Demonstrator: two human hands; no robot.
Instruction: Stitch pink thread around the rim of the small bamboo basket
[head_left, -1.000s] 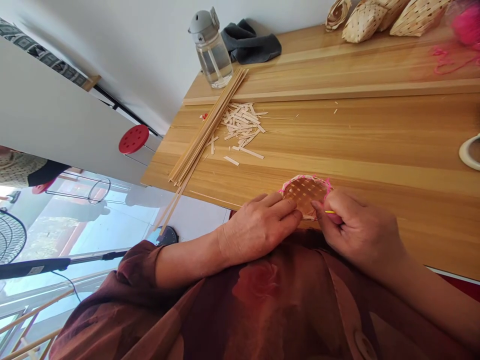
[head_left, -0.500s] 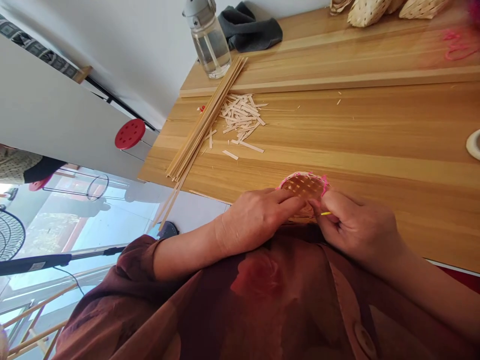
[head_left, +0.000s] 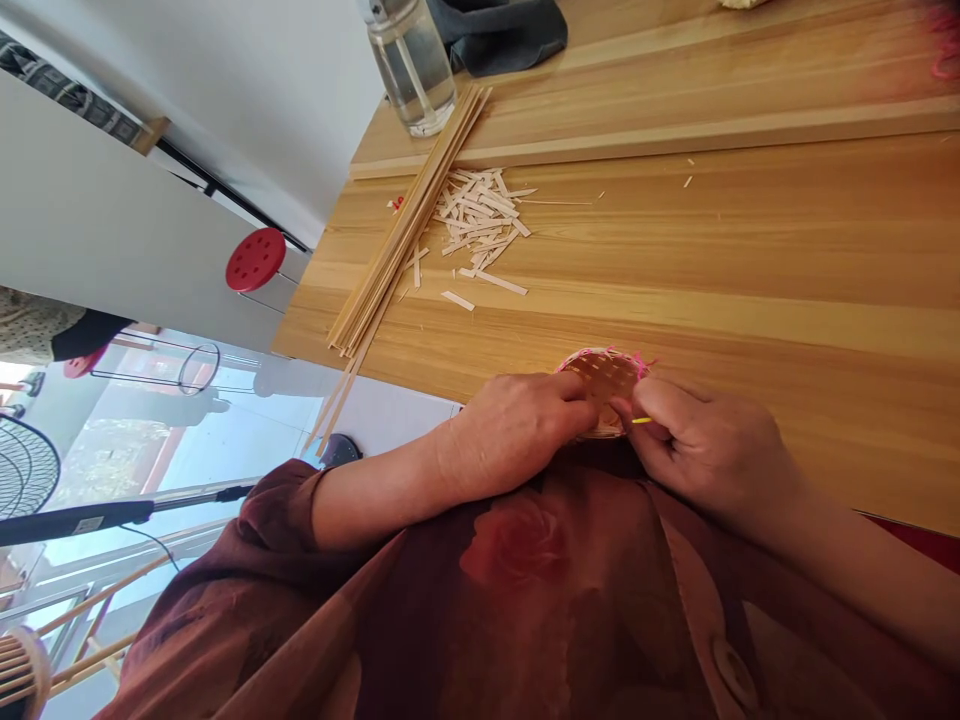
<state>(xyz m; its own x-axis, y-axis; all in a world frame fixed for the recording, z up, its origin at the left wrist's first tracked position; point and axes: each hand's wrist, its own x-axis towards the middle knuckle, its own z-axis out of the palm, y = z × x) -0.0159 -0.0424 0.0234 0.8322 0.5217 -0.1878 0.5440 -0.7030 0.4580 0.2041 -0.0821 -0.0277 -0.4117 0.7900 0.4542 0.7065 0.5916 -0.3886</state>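
Note:
Close to my body, a small round woven basket (head_left: pixel 604 386) has pink yarn wound along part of its rim. My left hand (head_left: pixel 525 425) is closed on the basket's left side, with its fingertips over the rim. At the right side, my right hand (head_left: pixel 709 440) pinches a thin yellow needle (head_left: pixel 641 421), of which only a short piece shows. That hand's thumb and fingers sit against the basket's right rim, where a tuft of pink yarn sticks up. My fingers hide the basket's near right edge and the rest of the needle.
On the wooden table (head_left: pixel 750 260) lie a bundle of long bamboo strips (head_left: pixel 409 225) and a pile of short cut strips (head_left: pixel 484 215). Behind them stand a clear water bottle (head_left: pixel 412 70) and a dark cloth (head_left: pixel 499 35). A red stool (head_left: pixel 256 259) is at left.
The view has tipped downward, so the woven pieces at the back have mostly left it. My left fingers have shifted slightly left, showing more of the basket's inside. Both hands keep their hold.

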